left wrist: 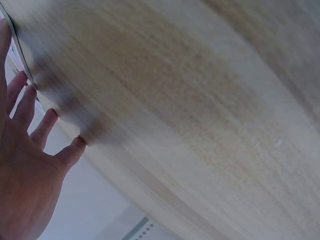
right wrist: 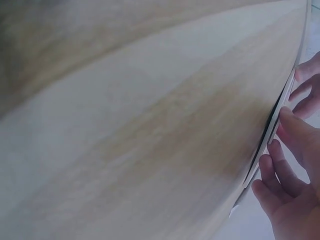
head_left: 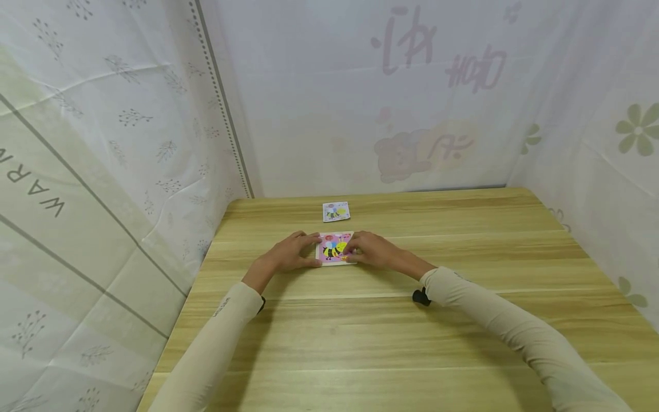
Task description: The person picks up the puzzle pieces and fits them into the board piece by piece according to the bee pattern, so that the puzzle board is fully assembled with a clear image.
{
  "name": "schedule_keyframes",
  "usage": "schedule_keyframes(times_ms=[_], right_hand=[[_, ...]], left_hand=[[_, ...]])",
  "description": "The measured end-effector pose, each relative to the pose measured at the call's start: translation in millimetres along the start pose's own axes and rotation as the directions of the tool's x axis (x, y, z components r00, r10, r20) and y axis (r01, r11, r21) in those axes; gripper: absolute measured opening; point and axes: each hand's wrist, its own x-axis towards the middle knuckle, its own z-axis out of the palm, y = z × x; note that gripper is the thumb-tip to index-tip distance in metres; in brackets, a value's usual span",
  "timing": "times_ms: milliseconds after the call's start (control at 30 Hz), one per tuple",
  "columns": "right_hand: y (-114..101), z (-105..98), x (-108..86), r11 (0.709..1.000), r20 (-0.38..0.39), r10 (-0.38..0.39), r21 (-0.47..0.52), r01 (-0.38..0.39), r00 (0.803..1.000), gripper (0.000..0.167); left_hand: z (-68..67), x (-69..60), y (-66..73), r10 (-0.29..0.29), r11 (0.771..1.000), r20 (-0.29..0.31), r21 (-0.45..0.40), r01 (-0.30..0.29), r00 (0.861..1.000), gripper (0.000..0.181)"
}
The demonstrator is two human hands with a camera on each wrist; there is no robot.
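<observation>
In the head view, a flat bee picture board (head_left: 329, 252) with a pink ground and white border lies on the wooden table. My left hand (head_left: 295, 252) holds its left side, thumb at the near corner and index finger at the far one. The other left fingers (left wrist: 44, 129) are spread and reach down to the tabletop. Over the board's right part bends my right hand (head_left: 378, 250), thumb and fingertips close together on it. Whether a separate piece sits between those fingertips is hidden. The right wrist view shows the board's thin edge (right wrist: 265, 132) beside the right fingers (right wrist: 285, 172).
Behind the board lies a smaller bee card (head_left: 336, 212) with a pale ground. Wood-grain table (head_left: 329, 337) surrounds both. Printed cloth (head_left: 319, 103) hangs along the back and sides. A black object (head_left: 421, 296) shows below the right cuff.
</observation>
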Motion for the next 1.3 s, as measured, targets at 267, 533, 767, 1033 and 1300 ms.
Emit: schedule_keyframes(times_ms=[267,533,767,1033,1300], right_hand=[[-4,-2,0.1,1.000,0.015,0.015,0.003,-0.015,1.000,0.022],[-4,2,0.8,1.000,0.017,0.014,-0.007,-0.014,1.000,0.021],[-3,7,1.0,1.000,-0.004,-0.006,0.000,0.006,1.000,0.020],[-5,9,3.3,1.000,-0.014,-0.009,-0.016,0.009,1.000,0.020],[-6,15,-0.3,0.999,-0.033,-0.021,-0.025,0.020,0.999,0.020]], left_hand=[[-0.3,0.1,-0.1,-0.002,1.000,0.000,0.005,0.002,1.000,0.077],[0.8,-1.4,-4.9,-0.006,1.000,-0.001,-0.007,0.006,1.000,0.078],[4.8,-1.3,-12.3,0.009,0.999,-0.008,-0.036,-0.009,1.000,0.078],[8.6,-2.7,-18.9,0.017,0.996,-0.030,-0.084,-0.020,0.999,0.076],[13.7,-6.6,-20.0,0.000,0.991,-0.016,-0.134,-0.003,1.000,0.079]])
